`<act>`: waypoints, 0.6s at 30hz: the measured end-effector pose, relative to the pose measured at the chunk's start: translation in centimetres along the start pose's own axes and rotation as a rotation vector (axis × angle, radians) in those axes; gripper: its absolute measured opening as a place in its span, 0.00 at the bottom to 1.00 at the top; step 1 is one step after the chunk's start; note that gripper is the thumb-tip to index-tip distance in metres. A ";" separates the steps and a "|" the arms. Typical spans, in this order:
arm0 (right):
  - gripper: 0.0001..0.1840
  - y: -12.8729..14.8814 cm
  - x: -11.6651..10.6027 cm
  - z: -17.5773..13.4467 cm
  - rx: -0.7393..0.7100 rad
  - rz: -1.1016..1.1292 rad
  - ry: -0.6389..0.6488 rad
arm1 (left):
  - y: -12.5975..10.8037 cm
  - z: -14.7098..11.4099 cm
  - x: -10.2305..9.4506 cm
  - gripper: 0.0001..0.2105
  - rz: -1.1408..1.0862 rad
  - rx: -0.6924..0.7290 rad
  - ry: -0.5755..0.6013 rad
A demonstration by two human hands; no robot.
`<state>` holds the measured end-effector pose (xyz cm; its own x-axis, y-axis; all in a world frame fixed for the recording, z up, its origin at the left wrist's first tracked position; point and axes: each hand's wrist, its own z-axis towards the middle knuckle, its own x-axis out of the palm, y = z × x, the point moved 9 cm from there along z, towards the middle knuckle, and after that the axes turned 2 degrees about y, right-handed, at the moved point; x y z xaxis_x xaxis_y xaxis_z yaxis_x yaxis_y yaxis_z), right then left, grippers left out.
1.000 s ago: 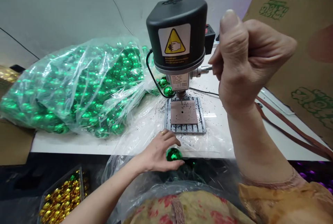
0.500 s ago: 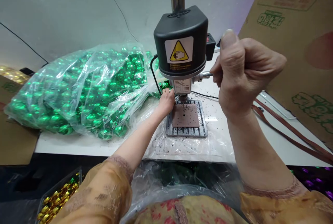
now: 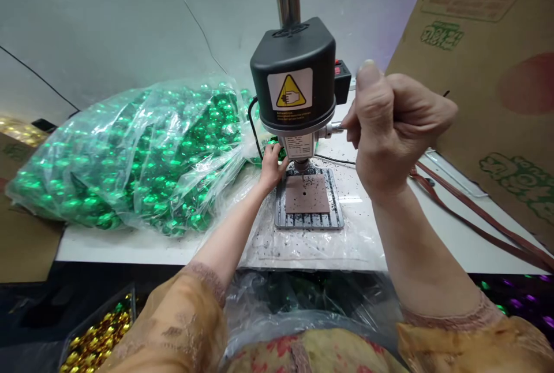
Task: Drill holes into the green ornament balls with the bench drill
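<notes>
A small bench drill press [image 3: 294, 81] with a black motor cover and a yellow warning sticker stands before me. My right hand [image 3: 389, 130] is closed in a fist around its feed handle [image 3: 334, 127], most of which the fingers hide. Left of the drill head, my left hand [image 3: 272, 166] reaches to shiny green beads [image 3: 277, 143] at the mouth of a clear plastic bag [image 3: 142, 153]. Its fingers are stretched out and the thumb stands apart. Under the chuck, a brown square board [image 3: 308, 202] with a small hole lies on the slotted metal base [image 3: 281, 222].
Dark shavings litter the base and the white table [image 3: 108, 244]. A cardboard box [image 3: 471, 73] rises at right, with brown straps [image 3: 471, 202] beside it. Below the table edge stands a bin of gold beads [image 3: 97, 338]. A black cable [image 3: 253, 125] loops by the drill.
My left hand has shifted slightly left and its fingers have loosened and spread at the green beads. My right hand stays on the handle. The view has moved slightly.
</notes>
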<state>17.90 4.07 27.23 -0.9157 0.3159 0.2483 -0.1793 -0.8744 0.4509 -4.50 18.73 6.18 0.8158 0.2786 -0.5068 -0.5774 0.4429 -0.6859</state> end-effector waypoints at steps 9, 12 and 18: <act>0.23 -0.1 -0.1 -0.1 -0.014 0.080 -0.020 | -2.1 -8.2 -1.0 0.23 -0.506 -0.286 0.115; 0.24 0.0 0.0 -0.1 -0.010 0.022 -0.007 | -2.2 -8.9 -0.8 0.24 -0.509 -0.298 0.136; 0.24 0.1 -0.1 -0.2 0.006 -0.025 -0.012 | -3.2 -8.6 0.0 0.24 -0.432 -0.213 0.163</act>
<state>17.95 3.90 27.06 -0.9065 0.3422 0.2473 -0.1999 -0.8638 0.4625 -2.95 10.01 3.92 0.9756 -0.0357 -0.2168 -0.1965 0.3001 -0.9335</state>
